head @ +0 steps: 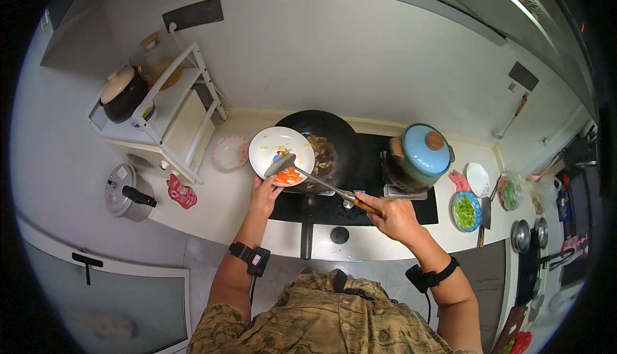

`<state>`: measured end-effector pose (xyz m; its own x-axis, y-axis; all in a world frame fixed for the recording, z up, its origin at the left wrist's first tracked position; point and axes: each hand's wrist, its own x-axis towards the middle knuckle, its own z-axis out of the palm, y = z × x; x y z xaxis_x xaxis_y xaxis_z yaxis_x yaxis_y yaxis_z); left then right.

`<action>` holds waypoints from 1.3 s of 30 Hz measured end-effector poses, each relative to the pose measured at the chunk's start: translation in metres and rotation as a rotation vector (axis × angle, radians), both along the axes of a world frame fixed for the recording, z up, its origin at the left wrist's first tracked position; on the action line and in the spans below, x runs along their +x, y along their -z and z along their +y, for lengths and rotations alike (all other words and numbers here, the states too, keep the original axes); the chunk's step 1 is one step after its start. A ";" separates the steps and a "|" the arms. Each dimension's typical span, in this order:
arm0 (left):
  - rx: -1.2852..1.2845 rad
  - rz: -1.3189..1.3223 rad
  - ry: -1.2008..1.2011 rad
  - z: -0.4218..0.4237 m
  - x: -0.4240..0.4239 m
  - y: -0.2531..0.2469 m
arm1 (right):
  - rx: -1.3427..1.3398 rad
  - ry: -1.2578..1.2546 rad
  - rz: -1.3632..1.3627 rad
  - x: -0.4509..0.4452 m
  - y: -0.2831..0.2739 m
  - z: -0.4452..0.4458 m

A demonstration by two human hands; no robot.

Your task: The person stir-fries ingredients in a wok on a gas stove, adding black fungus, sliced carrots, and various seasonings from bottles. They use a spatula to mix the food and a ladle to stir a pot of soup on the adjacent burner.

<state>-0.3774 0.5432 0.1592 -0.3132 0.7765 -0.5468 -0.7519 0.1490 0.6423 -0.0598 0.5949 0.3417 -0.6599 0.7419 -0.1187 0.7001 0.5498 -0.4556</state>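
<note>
My left hand grips the near rim of a white plate, which is held over the left side of a black wok. Orange strips, likely carrot, lie at the plate's near edge, with a few small green and red bits farther in. In my right hand is the wooden handle of a metal wok spatula, its blade over the plate. Brown cooked food lies in the wok; the plate hides part of it.
Right of the wok, a blue-lidded pot stands on the black cooktop. Farther right are a bowl of chopped greens and a cleaver. A pressure cooker and a white shelf rack stand left. The wok's handle points towards me.
</note>
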 end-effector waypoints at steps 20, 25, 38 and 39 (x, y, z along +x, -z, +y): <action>0.162 -0.139 -0.283 -0.052 -0.036 0.000 | -0.331 0.498 0.550 0.017 0.048 -0.022; 0.134 -0.122 -0.407 -0.133 -0.052 0.056 | -0.431 0.618 0.438 0.030 0.073 -0.053; -0.030 0.018 -0.440 -0.200 -0.067 0.121 | 0.181 0.331 -0.164 -0.007 0.059 -0.044; -0.050 0.016 -0.418 -0.201 -0.066 0.118 | 0.123 0.387 -0.168 -0.020 0.069 -0.037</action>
<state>-0.4435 0.3427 0.0412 -0.6047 0.5531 -0.5731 -0.7439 -0.1352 0.6544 -0.0801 0.5578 0.2725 -0.3096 0.9460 -0.0958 0.9239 0.2754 -0.2657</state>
